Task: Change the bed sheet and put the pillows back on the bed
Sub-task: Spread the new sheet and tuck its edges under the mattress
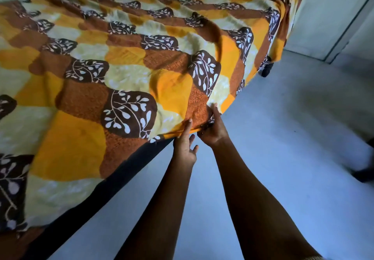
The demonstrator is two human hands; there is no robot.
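Bed sheet (125, 61) spread over bed (113, 178), 9 to 1 o'clock. Right hand (212, 131) grip pinches hem; left hand (185, 146) fingers straight, touching hem at its 9 o'clock. Cloth seems light, soft, creases easily; hold at hem.

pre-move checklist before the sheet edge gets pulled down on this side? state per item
1. Right hand grips the sheet hem: ok.
2. Left hand grip: not ok, fingers straight, only touching the hem.
3. Near side covered: not ok, dark bed side shows below the hem.
4. Far corner draped: ok, cloth hangs over it.
5. Top smooth: not ok, folds run toward the hands.
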